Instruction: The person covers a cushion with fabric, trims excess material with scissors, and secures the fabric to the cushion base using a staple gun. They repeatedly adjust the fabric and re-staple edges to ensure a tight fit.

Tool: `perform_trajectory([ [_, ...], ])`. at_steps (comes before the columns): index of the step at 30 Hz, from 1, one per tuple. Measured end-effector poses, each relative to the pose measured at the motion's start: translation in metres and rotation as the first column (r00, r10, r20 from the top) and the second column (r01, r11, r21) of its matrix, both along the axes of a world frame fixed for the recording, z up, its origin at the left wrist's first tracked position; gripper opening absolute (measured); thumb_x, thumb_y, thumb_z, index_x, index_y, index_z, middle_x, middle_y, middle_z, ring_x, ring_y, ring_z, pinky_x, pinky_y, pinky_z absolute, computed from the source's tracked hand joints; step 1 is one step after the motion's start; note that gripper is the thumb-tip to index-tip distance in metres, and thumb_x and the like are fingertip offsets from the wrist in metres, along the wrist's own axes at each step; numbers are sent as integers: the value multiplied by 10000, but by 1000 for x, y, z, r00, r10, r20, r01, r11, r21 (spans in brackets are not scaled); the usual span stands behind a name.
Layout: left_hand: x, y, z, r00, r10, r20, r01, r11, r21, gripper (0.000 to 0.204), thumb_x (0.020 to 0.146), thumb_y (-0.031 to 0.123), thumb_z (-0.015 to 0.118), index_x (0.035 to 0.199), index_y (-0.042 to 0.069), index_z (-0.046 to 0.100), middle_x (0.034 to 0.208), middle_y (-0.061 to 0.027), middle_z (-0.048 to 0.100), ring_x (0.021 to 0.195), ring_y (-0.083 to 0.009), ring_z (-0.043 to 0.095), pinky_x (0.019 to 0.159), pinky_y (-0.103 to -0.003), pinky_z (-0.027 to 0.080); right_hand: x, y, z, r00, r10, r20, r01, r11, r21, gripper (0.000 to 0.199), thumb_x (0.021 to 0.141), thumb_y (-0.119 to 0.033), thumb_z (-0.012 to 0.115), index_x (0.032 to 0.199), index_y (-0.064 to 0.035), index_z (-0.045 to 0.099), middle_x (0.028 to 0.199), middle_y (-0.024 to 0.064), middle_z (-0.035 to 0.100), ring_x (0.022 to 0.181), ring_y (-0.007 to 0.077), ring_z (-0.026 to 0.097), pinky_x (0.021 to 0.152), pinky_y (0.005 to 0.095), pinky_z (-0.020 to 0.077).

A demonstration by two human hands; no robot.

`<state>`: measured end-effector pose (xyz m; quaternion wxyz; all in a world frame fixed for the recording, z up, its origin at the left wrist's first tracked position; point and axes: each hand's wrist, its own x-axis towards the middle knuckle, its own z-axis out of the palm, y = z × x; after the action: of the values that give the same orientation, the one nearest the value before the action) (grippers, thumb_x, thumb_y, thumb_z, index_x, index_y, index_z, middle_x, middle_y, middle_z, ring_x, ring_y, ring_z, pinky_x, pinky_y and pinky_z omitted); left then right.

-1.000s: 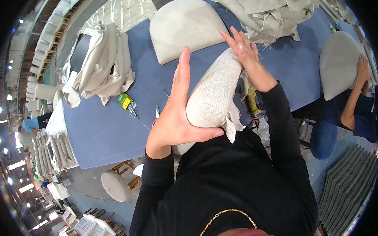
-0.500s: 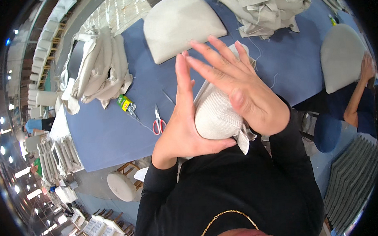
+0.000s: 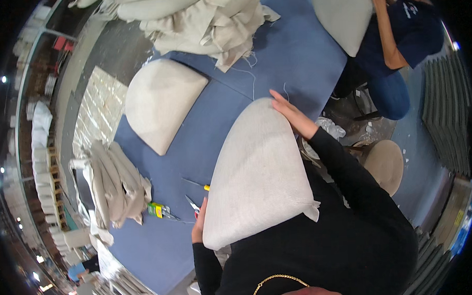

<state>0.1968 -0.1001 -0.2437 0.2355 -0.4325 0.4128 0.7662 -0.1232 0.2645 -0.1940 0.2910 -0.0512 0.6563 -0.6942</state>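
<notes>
So, going left to right: a heap of folded covers [image 3: 115, 188] sits at the table's [image 3: 161, 243] left edge, with a green tube [image 3: 156, 210] and scissors [image 3: 194, 205] just beside it. Farther back lies a second cushion [image 3: 159, 109], and a big fabric pile [image 3: 190, 19] at the far end. The main thing is the pale cushion [image 3: 257, 170], held up on edge over the near side of the table, right in front of the person. The left hand [image 3: 198, 228] is pressed against its lower left corner, mostly hidden behind it, so the grip can't be made out. The right hand [image 3: 292, 114] lies flat and open on the top right edge, steadying rather than clutching. It looks light, padded and a bit floppy, woven fabric, not slippery; the seamed edges and corners seem the best spots to grab. At far right a co-worker [image 3: 398, 43] handles another cushion.
</notes>
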Motion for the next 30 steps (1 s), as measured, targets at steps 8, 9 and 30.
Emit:
perform_trajectory([
  [8, -47, 39, 53, 962, 229, -151, -228, 973, 26, 702, 1107, 563, 541, 1506, -14, 569, 1367, -199, 714, 1151, -282, 756, 956, -412, 626, -12, 19, 27, 995, -62, 74, 69, 993, -94, 928, 1095, -479, 552, 1730, 26, 102, 1804, 211, 164, 1659, 285, 200, 1321, 369, 220],
  [9, -56, 39, 45, 953, 240, -183, -243, 970, 7, 710, 1105, 568, 544, 1511, -14, 563, 1369, -196, 712, 1150, -285, 755, 957, -416, 625, -34, 22, 20, 996, 9, 87, -9, 1000, -7, 949, 1087, -509, 562, 1732, 16, 107, 1806, 201, 160, 1655, 284, 213, 1323, 371, 215],
  [30, -124, 132, -86, 697, -610, 377, 590, 188, -786, 1287, 876, 456, 874, 1758, 238, -37, 1778, -305, -176, 1610, -620, -87, 1260, -743, 152, -43, 179, -136, 904, 59, 424, -75, 997, 21, 915, 1114, -731, 293, 1640, 5, 434, 1666, 177, 498, 1589, 262, 414, 1323, 397, 240],
])
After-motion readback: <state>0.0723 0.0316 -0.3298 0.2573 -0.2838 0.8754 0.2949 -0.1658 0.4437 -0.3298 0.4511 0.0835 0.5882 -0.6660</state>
